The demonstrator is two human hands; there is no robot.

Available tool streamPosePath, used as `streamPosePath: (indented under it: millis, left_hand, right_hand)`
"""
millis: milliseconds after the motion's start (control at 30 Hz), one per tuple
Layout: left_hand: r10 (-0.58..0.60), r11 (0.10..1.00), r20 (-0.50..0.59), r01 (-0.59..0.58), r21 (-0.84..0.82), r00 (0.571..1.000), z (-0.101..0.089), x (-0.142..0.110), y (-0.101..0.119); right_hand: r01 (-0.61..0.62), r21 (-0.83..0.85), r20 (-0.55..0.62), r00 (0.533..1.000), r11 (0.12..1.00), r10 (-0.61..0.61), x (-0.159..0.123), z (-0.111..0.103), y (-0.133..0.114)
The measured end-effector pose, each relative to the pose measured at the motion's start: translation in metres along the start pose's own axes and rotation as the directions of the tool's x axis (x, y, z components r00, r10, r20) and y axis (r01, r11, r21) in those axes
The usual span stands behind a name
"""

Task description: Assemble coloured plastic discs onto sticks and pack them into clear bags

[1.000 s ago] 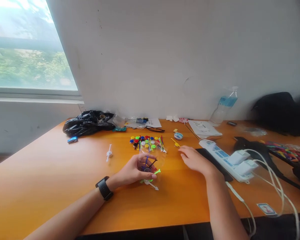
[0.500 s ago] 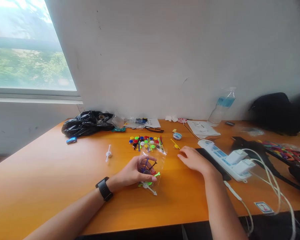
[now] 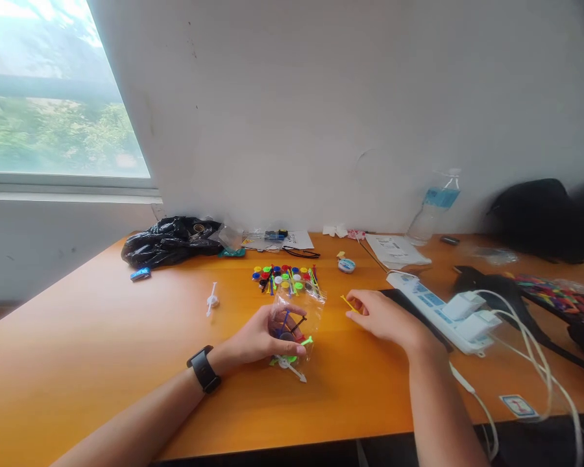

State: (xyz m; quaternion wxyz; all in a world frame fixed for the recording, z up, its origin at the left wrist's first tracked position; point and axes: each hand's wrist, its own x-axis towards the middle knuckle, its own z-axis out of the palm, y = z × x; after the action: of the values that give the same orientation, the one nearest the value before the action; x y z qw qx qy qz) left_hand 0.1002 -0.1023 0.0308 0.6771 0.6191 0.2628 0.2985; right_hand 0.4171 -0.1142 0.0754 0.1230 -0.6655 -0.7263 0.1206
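I log: left hand (image 3: 255, 334), lower centre, half-curled round a clear bag (image 3: 316, 299); right hand (image 3: 382, 316), right of centre, fingertips nearly closed, pinching a yellow piece (image 3: 347, 303).

We look from the wearer's head, forward and down across the table (image 3: 340, 389) to the wall (image 3: 292, 117). Our one wide view sits close behind the near edge.

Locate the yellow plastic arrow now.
The yellow plastic arrow is in the right hand, right of centre in the head view, to the right of the clear plastic bag.
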Motion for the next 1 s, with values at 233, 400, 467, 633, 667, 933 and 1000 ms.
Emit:
streamPosePath:
  millis: [233, 400, 467, 633, 667, 933, 1000]
  left_hand:
    - [0.011, 1.0, 0.021, -0.011, -0.009, 1.0, -0.002, 0.001, -0.004]
    - [0.008, 1.0, 0.027, -0.007, -0.02, 1.0, 0.0, -0.001, 0.0]
    - [0.002, 0.999, 0.039, 0.0, -0.033, 0.999, 0.002, -0.002, 0.001]
    - [0.004, 0.997, 0.07, 0.002, -0.076, 0.998, 0.005, -0.003, 0.0]
    - [0.004, 0.997, 0.076, 0.002, -0.083, 0.997, 0.006, -0.003, 0.0]
    - [0.0, 0.998, 0.101, 0.007, -0.07, 0.995, 0.009, -0.006, 0.006]
    - [0.01, 0.998, 0.098, -0.003, -0.07, 0.995, 0.009, -0.006, 0.007]
  right_hand:
    - [0.131, 0.074, -0.021, 0.991, 0.989, -0.13, 0.004, 0.017, 0.001]
    - [0.171, 0.176, -0.155, 0.977, 0.969, -0.145, -0.001, -0.006, -0.012]
    - [0.22, 0.263, -0.297, 0.945, 0.939, -0.138, -0.004, -0.018, -0.024]
    - [0.452, 0.523, -0.605, 0.794, 0.723, -0.059, -0.022, -0.037, -0.064]
    - [0.483, 0.538, -0.639, 0.768, 0.691, -0.04, -0.026, -0.037, -0.074]
    - [0.502, 0.441, -0.654, 0.747, 0.744, -0.117, -0.041, -0.022, -0.122]
    - [0.481, 0.352, -0.623, 0.761, 0.803, -0.183, -0.039, -0.017, -0.125]
